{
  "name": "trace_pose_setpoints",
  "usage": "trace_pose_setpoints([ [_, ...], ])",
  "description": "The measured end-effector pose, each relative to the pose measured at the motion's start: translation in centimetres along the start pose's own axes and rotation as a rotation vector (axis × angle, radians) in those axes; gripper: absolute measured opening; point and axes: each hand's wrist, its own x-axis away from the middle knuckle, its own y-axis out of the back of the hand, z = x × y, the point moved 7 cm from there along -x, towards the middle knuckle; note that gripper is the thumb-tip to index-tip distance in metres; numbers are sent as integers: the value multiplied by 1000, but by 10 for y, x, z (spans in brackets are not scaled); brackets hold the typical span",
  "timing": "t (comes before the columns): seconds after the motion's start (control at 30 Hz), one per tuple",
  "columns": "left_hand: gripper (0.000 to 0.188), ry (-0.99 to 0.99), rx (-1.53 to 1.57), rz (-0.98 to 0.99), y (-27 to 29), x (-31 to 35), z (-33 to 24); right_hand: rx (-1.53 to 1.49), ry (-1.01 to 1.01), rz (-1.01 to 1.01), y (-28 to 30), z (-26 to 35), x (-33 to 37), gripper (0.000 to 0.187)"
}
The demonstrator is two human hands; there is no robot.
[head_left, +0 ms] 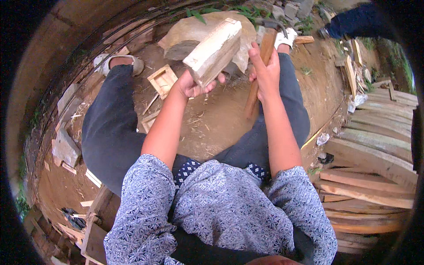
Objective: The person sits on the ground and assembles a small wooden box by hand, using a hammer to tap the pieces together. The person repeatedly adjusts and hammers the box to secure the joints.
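Observation:
My left hand [197,85] grips the lower end of a pale, thick wooden block [214,48], which tilts up and away to the right. Its far end stands in front of a large tan rock [181,37]. In my right hand [266,73] is a brown wooden handle [266,46], held slanting, its lower end hanging over my leg. A dark curved metal piece [281,27] shows at the handle's top and looks like a tool's head; whether it is joined to it I cannot tell. The block and the handle are apart.
A small square wooden frame [162,81] lies on the dirt left of the rock. Long planks [373,150] are stacked at right. Grey stones [66,148] and wood scraps lie at left. Another person's dark-clothed leg [360,22] is at the upper right.

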Motion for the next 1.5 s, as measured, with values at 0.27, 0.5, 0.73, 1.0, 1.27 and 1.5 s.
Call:
trace_pose_setpoints([
  [0.27,80,318,-5,190,-37,-2,28,-26,-72,198,20,-5,-8,55],
  [0.5,95,-253,-105,-345,-42,-4,-22,-114,-212,39,25,-31,-2,47],
  [0.73,68,-279,-516,-567,-53,8,-40,-50,-280,37,20,-59,-3,42],
  [1.0,52,-313,-483,-706,-14,3,-59,135,-209,29,18,-67,2,43],
  [1.27,47,-345,-560,-687,-6,-12,-72,72,-37,129,-9,-44,14,48],
  [1.5,38,-335,-684,-689,-18,-21,-67,171,220,-34,-12,-33,20,45],
])
